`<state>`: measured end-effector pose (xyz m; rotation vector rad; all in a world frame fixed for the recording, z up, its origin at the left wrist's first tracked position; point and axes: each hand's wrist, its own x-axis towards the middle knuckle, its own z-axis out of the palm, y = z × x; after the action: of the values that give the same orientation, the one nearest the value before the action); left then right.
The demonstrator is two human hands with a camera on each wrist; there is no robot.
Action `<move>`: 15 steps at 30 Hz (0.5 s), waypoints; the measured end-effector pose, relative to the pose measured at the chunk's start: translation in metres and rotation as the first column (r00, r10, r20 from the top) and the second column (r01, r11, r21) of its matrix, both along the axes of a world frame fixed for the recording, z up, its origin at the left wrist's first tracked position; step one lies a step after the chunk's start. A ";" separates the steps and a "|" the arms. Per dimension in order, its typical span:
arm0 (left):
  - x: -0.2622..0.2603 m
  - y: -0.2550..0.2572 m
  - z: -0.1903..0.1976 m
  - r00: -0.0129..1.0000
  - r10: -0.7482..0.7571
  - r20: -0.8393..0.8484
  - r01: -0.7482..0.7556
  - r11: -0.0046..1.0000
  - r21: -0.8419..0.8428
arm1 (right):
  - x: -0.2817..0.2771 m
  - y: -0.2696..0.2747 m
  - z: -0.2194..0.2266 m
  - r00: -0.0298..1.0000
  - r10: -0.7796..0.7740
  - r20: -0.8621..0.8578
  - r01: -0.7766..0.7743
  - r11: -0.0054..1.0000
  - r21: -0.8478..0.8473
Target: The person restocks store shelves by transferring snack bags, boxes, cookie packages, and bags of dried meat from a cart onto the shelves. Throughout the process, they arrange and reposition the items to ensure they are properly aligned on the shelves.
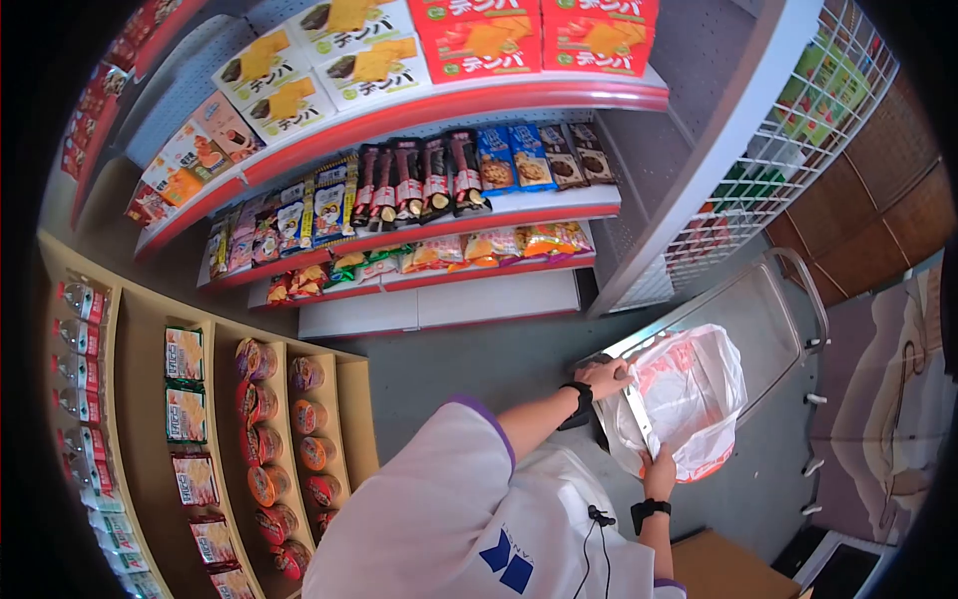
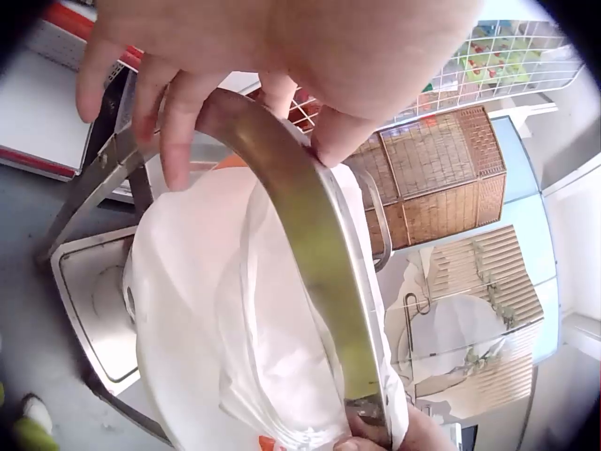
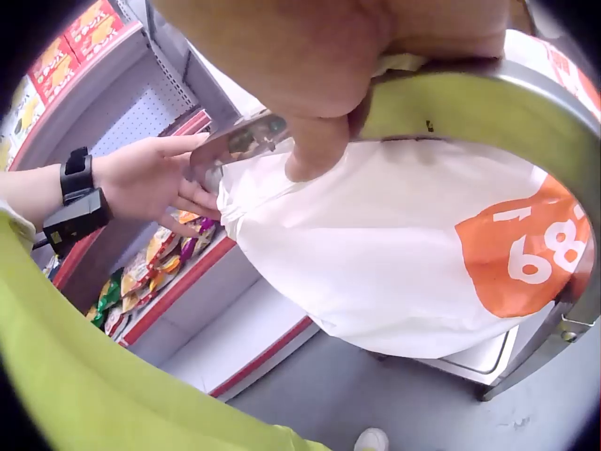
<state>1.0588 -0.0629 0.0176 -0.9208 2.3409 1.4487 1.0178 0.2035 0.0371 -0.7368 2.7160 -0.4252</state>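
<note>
A white plastic bag [image 1: 714, 384] [image 2: 202, 282] [image 3: 413, 244] with orange print hangs around a curved metal band [image 1: 637, 411] [image 2: 305, 211] [image 3: 451, 108]. My left hand [image 1: 605, 377] [image 2: 282, 47] [image 3: 146, 183] touches the band's far end, its fingers spread and mostly straight, with the thumb at the band's edge. Nearer my body, my right hand [image 1: 659, 475] [image 2: 423, 434] [image 3: 310, 66] grips the band together with the bag's edge, thumb pressed on the plastic. Its other fingertips are mostly hidden in the right wrist view.
A metal cart [image 1: 763, 324] with a curved handle stands beyond the bag. Shelves [image 1: 419, 230] of packaged snacks are ahead, and a tan rack [image 1: 222, 469] of cups and packets is at the left. White wire mesh [image 1: 733, 200] and a cardboard box [image 1: 728, 564] stand at the right.
</note>
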 end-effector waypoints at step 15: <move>0.036 -0.064 -0.021 0.934 0.171 -0.315 -0.162 0.985 0.055 | 0.049 -0.083 0.001 0.998 0.061 -0.025 -0.060 0.998 0.021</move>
<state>1.0944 -0.1270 -0.0031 -0.9592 2.5077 1.8154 1.0668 0.1206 0.0383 -0.8222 2.7092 -0.3766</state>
